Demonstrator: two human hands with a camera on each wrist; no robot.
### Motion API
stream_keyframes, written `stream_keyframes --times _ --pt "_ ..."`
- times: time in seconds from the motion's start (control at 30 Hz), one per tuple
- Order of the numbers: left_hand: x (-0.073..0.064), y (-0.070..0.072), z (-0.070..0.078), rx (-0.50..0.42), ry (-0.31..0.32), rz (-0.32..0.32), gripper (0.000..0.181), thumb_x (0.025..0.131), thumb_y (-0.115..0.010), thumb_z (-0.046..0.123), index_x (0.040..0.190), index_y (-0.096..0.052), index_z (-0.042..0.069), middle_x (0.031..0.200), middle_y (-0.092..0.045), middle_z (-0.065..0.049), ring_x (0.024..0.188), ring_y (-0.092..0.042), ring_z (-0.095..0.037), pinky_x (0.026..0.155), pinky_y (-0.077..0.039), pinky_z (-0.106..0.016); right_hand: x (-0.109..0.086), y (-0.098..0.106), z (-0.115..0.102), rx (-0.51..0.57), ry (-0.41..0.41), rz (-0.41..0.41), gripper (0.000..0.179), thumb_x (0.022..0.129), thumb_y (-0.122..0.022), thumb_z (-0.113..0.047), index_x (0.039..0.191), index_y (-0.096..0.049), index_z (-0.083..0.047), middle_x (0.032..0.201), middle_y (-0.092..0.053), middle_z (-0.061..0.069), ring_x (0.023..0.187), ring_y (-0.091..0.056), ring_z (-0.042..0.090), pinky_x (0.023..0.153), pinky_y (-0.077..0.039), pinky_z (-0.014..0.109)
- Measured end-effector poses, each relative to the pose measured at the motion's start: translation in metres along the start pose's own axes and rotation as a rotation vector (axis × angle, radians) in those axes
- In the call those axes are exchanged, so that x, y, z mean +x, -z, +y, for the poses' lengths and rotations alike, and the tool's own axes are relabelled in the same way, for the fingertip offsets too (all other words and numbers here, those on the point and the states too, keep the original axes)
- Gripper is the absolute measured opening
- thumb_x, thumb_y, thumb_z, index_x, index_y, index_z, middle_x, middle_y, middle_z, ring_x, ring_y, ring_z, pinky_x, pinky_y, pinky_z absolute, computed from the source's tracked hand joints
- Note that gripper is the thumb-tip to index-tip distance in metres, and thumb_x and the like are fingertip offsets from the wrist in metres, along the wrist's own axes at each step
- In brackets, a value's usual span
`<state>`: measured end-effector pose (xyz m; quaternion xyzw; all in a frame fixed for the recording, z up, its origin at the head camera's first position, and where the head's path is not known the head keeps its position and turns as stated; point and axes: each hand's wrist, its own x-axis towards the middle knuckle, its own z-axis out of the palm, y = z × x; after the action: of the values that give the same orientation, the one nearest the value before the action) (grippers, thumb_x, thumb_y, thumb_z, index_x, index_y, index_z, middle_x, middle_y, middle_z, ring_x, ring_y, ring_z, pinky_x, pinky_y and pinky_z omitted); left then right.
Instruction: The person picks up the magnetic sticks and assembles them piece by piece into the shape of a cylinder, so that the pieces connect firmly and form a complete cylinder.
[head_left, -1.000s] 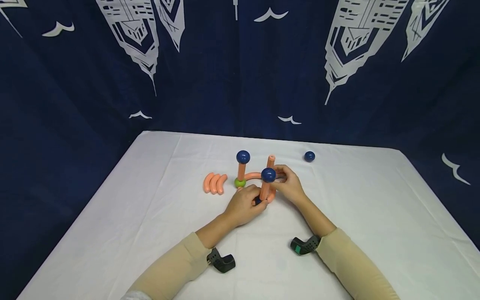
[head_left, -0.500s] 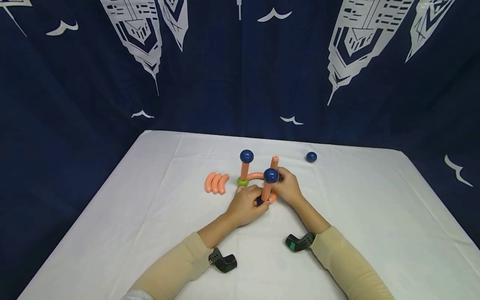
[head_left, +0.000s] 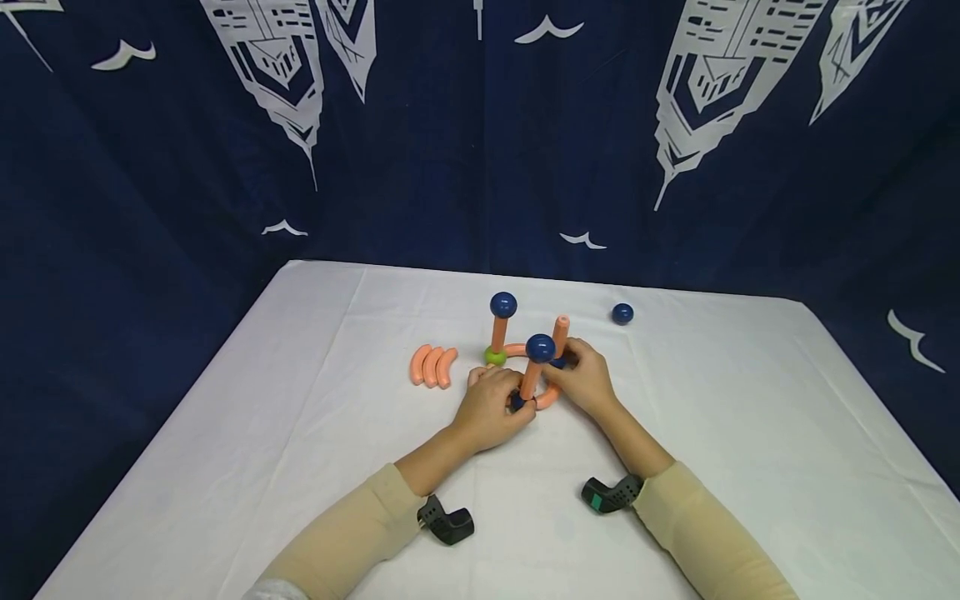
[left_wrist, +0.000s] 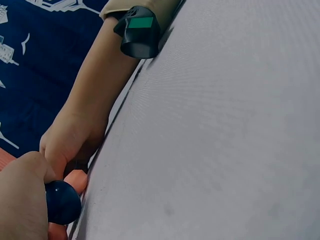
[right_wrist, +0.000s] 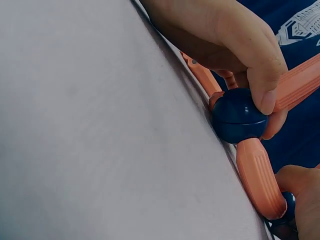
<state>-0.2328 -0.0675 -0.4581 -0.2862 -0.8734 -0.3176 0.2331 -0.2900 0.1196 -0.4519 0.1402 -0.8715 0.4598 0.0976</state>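
Standing at center of the head frame, an orange-rod assembly (head_left: 528, 381) sits between both hands. Left hand (head_left: 486, 410) curls around it, grasping the near navy base ball (head_left: 517, 402); right hand (head_left: 588, 382) pinches the right navy base ball (right_wrist: 239, 117). Three curved orange pieces (head_left: 432, 367) lie left of center, loose navy ball (head_left: 622, 314) right of center, on white cloth (head_left: 315, 433).

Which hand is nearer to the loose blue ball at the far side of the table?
Right. The right hand is on the person's side of the loose blue ball, a little left of it, not touching. The left hand is farther left and closer to the person's body.
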Motion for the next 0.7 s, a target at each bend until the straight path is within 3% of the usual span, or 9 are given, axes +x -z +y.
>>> stream_keyframes --times 0.23,0.4,0.7 --pt "0.000 0.002 0.002 0.005 0.036 -0.035 0.019 0.080 -0.074 0.029 0.083 -0.061 0.014 0.078 -0.060 0.004 0.082 -0.058 -0.014 0.083 -0.039 -0.040 -0.007 0.006 -0.001 -0.001 0.016 0.012 0.038 0.081 -0.078 -0.014 0.111 -0.065 0.006 0.105 -0.064 0.021 0.101 -0.061 0.036 0.089 -0.049 0.047" --pt "0.001 0.003 0.003 -0.015 0.086 -0.068 0.018 0.081 -0.072 0.028 0.088 -0.064 0.013 0.085 -0.063 0.002 0.096 -0.059 -0.018 0.087 -0.039 -0.040 -0.012 0.011 0.000 -0.005 0.012 0.025 0.037 0.080 -0.080 -0.015 0.108 -0.066 0.004 0.103 -0.065 0.019 0.096 -0.062 0.032 0.086 -0.049 0.045" --pt "0.000 0.000 -0.001 -0.008 0.078 0.009 0.023 0.078 -0.072 0.023 0.093 -0.065 0.008 0.098 -0.063 -0.006 0.103 -0.057 -0.026 0.091 -0.043 -0.044 -0.019 0.016 0.002 -0.037 -0.002 0.051 0.037 0.079 -0.081 -0.019 0.107 -0.068 0.002 0.096 -0.065 0.015 0.089 -0.059 0.027 0.076 -0.046 0.036"
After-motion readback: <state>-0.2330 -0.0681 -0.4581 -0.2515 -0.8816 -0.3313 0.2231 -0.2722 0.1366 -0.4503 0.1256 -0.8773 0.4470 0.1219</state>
